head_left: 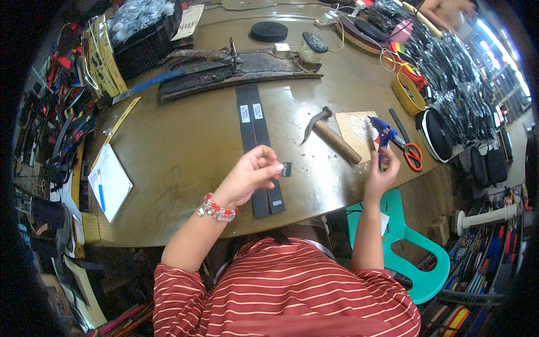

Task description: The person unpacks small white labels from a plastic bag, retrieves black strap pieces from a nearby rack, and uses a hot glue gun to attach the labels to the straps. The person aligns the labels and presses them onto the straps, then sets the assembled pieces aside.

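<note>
My left hand (254, 173) pinches a small dark piece (287, 169) between thumb and fingertips, above two black straps (259, 135). The straps lie side by side along the table, with small white labels on them. My right hand (383, 173) is closed on the handle of a blue glue gun (384, 131). Its nozzle points left over a tan board (349, 126) smeared with white residue. Orange-handled scissors (414, 157) lie just right of the glue gun. A hammer (338, 141) with a wooden handle rests between the straps and the board.
On the left lies white paper (115, 188) with a blue pen (101, 196). A dark worn plank (264, 70) spans the back, near a black webbing roll (269, 32). At right stand a yellow tape roll (406, 94) and plastic-wrapped bundles (457, 84). A green stool (418, 255) stands below the table edge.
</note>
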Motion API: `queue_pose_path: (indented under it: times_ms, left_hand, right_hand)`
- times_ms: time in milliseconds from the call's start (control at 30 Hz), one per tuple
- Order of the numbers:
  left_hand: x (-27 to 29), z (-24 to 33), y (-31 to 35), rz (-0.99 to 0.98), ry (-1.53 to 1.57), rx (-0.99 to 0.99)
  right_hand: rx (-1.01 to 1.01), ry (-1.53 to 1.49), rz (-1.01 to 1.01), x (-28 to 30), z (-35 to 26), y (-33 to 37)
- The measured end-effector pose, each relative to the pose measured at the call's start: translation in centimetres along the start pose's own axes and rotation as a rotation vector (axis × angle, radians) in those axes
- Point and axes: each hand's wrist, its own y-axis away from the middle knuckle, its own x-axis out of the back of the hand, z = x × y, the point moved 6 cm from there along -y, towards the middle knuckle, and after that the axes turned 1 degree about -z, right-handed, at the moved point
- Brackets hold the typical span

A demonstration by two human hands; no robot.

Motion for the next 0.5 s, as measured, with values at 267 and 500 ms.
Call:
queue_pose_path:
  times_ms: [267, 500]
  left_hand:
    - [-4.2, -0.4, 2.0, -0.213, 0.128, 0.107]
    - [-3.3, -1.1, 3.3, -0.183, 0.128, 0.149]
  right_hand:
    - [0.042, -1.088, -0.841, -4.4, -12.0, 6.1]
    - [0.298, -0.923, -0.918, -4.1, -14.5, 5.6]
